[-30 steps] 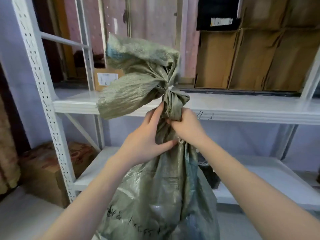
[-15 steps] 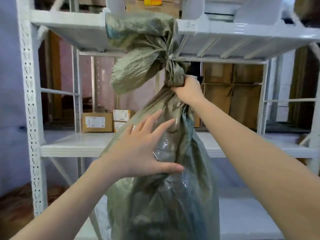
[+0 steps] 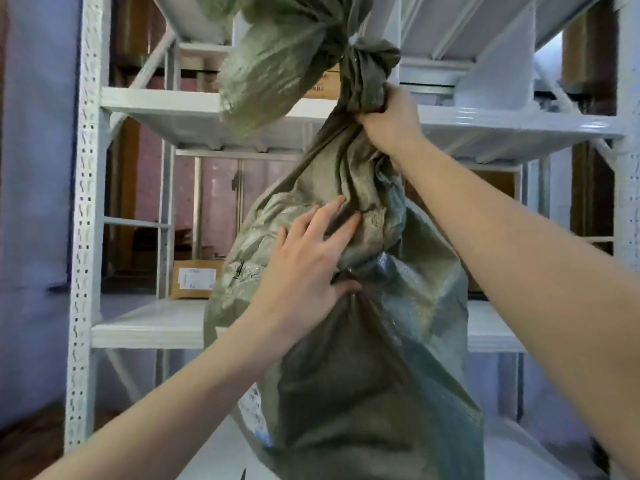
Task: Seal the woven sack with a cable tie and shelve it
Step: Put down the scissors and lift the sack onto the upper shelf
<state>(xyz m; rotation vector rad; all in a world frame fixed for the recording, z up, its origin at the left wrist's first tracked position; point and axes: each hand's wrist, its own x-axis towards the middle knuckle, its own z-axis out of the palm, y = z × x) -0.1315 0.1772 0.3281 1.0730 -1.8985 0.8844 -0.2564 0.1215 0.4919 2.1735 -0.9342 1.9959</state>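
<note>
Nearest the camera, two bare forearms rise from the bottom corners, one from 7 o'clock and one from 4 o'clock. The left hand (image 3: 304,268) lies flat against the near face of the woven sack (image 3: 363,341) at the centre of the view; its fingers (image 3: 337,230) are straight and spread apart, touching the crinkled cloth, and the thumb presses into a fold at about 3 o'clock of the palm. The sack is grey-green, full in the belly, and hangs in the air from the bottom edge of the view to the top, tilted so its top leans toward 12 o'clock.

Higher, at about 1 o'clock, the right hand (image 3: 389,121) grips the gathered neck of the sack, fingers curled tight round the bunched cloth just under the cinched point. Whether a cable tie sits there cannot be told. Above the grip the loose mouth of the sack (image 3: 277,64) flops over toward 11 o'clock.

Behind the sack stands a white metal shelving rack (image 3: 85,202) with a perforated upright at 9 o'clock. Its upper shelf (image 3: 166,109) crosses behind the sack's neck. On the lower shelf (image 3: 149,323), at 9 o'clock of the sack, rests a cardboard box (image 3: 195,278) with a white label.
</note>
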